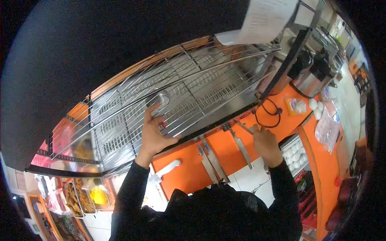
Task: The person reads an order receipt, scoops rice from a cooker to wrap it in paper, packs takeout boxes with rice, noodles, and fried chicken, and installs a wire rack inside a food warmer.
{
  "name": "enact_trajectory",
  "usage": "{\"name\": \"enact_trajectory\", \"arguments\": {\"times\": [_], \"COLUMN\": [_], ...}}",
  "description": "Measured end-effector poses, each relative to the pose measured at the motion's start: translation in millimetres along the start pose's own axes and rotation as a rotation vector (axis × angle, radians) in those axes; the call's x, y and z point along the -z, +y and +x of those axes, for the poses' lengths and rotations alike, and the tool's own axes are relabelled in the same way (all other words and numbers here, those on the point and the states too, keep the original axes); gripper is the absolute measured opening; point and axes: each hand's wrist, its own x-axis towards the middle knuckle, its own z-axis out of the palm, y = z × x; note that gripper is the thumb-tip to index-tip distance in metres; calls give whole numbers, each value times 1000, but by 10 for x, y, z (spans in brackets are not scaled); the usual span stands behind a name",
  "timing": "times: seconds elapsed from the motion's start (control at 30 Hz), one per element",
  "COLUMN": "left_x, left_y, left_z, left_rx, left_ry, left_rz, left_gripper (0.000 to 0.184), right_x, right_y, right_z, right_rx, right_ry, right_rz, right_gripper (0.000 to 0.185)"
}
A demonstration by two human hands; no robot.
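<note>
My left hand is raised at the front of a slatted wire rack, thumb spread wide and fingers bent. Close to its fingertips is a round, shiny, see-through thing whose kind I cannot make out. At the right, my right hand is closed around a flat metal utensil that looks like tongs; its far end points up and left toward the case's dark front edge. Between my hands, metal tongs hang against the orange counter front, with another flat metal pair beside them.
Trays of browned food and a yellow-filled tray stand at lower left. On the right are a metal dispenser, loose eggs, a plastic bag and an egg tray below. A paper sheet hangs above.
</note>
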Motion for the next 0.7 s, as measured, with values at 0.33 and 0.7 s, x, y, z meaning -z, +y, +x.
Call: {"name": "enact_trajectory", "arguments": {"times": [0.33, 0.7], "left_x": [68, 40], "left_y": [52, 153], "left_z": [23, 35], "left_rx": [-2, 76], "left_ry": [26, 29], "left_rz": [-11, -73], "left_gripper": [48, 41], "right_x": [-562, -909], "right_y": [238, 430], "right_z": [2091, 2967], "right_rx": [51, 46], "right_ry": [335, 698], "right_rz": [-18, -258], "right_gripper": [47, 70]}}
